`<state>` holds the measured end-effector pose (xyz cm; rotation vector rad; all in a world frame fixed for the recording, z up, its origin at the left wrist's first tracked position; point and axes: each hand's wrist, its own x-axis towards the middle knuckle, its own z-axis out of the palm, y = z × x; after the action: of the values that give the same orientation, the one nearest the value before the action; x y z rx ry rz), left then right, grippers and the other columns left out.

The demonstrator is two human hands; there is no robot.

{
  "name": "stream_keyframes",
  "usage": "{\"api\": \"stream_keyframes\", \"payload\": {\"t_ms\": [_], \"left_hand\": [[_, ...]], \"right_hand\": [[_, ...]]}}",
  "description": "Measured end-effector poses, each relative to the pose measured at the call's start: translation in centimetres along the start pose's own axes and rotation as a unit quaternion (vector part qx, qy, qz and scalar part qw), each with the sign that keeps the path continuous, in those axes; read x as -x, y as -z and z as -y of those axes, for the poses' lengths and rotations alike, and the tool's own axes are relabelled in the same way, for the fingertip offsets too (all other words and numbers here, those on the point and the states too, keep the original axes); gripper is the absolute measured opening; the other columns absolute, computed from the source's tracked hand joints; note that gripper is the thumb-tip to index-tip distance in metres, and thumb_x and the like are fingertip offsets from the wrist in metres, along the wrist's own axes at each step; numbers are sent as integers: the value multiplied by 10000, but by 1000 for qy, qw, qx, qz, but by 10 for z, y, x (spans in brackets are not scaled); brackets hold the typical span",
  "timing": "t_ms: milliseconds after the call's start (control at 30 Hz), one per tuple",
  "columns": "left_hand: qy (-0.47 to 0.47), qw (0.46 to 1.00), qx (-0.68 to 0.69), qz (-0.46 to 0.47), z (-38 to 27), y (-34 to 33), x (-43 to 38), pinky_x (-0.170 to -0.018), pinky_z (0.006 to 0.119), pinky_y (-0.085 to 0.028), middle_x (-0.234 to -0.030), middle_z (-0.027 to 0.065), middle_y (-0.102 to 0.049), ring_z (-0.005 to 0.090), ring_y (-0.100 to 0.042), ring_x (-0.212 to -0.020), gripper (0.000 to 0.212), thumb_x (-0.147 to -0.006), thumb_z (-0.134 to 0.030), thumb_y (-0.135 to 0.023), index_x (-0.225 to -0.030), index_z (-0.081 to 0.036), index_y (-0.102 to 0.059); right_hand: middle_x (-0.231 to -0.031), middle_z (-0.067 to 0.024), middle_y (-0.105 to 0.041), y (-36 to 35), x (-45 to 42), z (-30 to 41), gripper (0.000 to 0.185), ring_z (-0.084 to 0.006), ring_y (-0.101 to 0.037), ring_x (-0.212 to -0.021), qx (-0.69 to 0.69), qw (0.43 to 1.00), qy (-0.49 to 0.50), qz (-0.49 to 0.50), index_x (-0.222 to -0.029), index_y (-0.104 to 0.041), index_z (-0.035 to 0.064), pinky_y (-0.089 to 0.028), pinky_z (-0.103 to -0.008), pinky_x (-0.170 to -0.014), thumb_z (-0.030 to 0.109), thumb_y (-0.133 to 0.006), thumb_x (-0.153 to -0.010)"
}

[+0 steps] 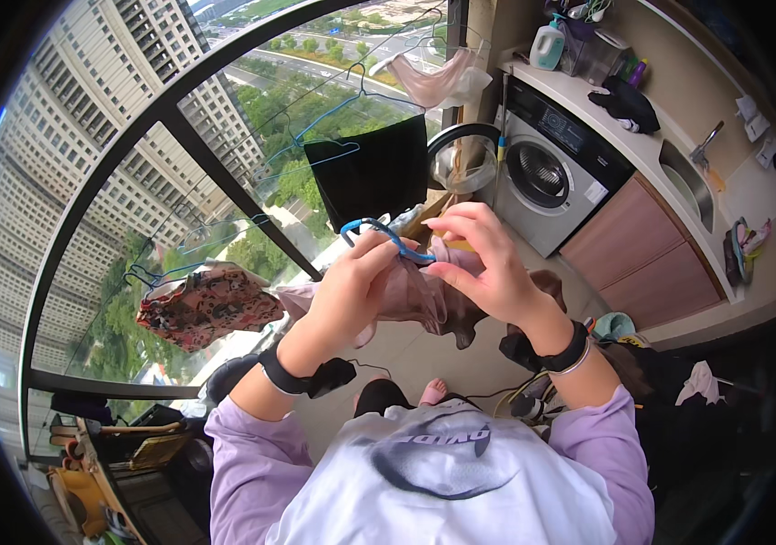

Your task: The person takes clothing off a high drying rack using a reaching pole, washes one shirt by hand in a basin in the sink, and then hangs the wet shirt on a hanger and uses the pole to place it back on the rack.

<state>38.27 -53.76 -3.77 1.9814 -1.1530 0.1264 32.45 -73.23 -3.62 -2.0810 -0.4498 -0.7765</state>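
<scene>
My left hand (354, 283) grips a blue clothes hanger (355, 224) together with the bunched cloth of a pale pink garment (405, 293). The hanger's curved end rises above my fingers, and another part of it reaches right towards my other hand. My right hand (487, 262) is beside the hanger, thumb and forefinger apart. Its thumb tip lies close to the hanger and the cloth; whether it touches them I cannot tell. Below both hands hangs the pink garment, with dark brown cloth (459, 317) next to it. Much of the hanger is hidden by cloth and fingers.
A patterned garment (211, 306), black cloth (371, 170) and a pink piece (432, 75) hang by the window. At right are a washing machine (541, 167), a counter with a sink (684, 180) and a detergent bottle (547, 44). Cables (514, 395) lie on the floor.
</scene>
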Motion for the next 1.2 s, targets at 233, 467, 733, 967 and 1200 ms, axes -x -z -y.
{"api": "stream_keyframes", "payload": {"t_ms": [233, 467, 733, 967, 1200], "left_hand": [[43, 989, 52, -129, 20, 1, -28, -664, 290, -453, -965, 106, -550, 241, -567, -775, 332, -718, 71, -621, -1030, -42, -599], [-59, 980, -76, -173, 114, 16, -44, -731, 350, -475, -799, 83, -609, 253, -601, -783, 175, -707, -6, -668, -878, -44, -659], [99, 955, 113, -254, 173, 33, -104, -739, 280, -477, -892, 67, -602, 145, -581, -787, 252, -791, -112, -661, -1013, -19, -587], [206, 961, 179, -35, 252, -55, -112, -746, 259, -471, -859, 78, -658, 166, -616, -784, 267, -700, 27, -595, -959, -19, -643], [87, 990, 58, -98, 185, -26, -184, -1056, 439, -195, -1269, 118, -458, 270, -352, -1249, 646, -663, -184, -670, -1252, -65, -434]], "right_hand": [[-765, -138, -620, 60, -15, -40, 127, -254, -608, -658, 83, 992, -87, 44, -869, -598, -28, -463, -297, -578, 28, -638, -762], [-675, -97, -577, 98, -57, -58, 181, -169, -521, -561, 196, 979, -40, 39, -820, -602, -38, -419, -255, -514, 23, -715, -693], [-634, -86, -564, 110, -85, -100, 215, -145, -526, -551, 258, 962, -84, 13, -809, -619, -40, -416, -246, -506, 10, -744, -642], [-610, -78, -551, 125, -104, -151, 231, -134, -494, -502, 214, 970, -106, 44, -786, -620, -31, -390, -246, -474, 34, -767, -621], [-664, -78, -597, 119, -128, -245, 214, -117, -538, -540, 78, 987, -127, 64, -816, -640, -38, -429, -227, -494, 27, -756, -649]]}}
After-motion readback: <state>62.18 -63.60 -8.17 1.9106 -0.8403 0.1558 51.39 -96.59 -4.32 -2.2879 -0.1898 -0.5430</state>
